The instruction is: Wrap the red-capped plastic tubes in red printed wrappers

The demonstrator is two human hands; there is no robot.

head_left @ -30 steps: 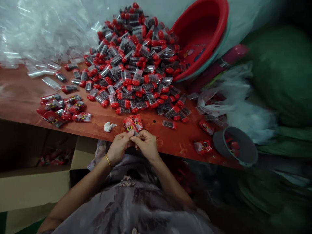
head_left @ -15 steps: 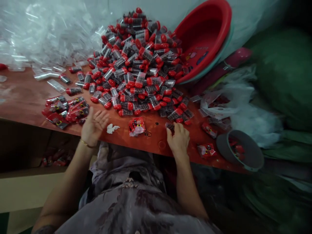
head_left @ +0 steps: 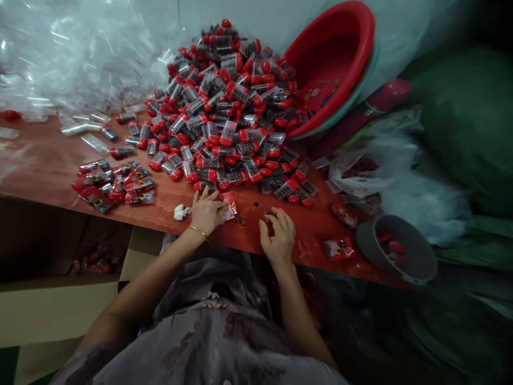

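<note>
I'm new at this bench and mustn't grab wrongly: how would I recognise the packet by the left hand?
Find the big pile of clear tubes with red ends on the reddish table. Just this side of it, by the left hand, is a small red packet. Unlike the packets clustered farther left, it's partly covered by that hand.

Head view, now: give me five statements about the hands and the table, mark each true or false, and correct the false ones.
1. The left hand partly covers the printed red packet. True.
2. The right hand is nearer the crumpled white scrap. False: the left hand is nearer.
3. A gold bracelet circles the left wrist. True.
4. The red basin lies flat. False: it stands tilted.
5. The grey container holds red pieces. True.
</note>
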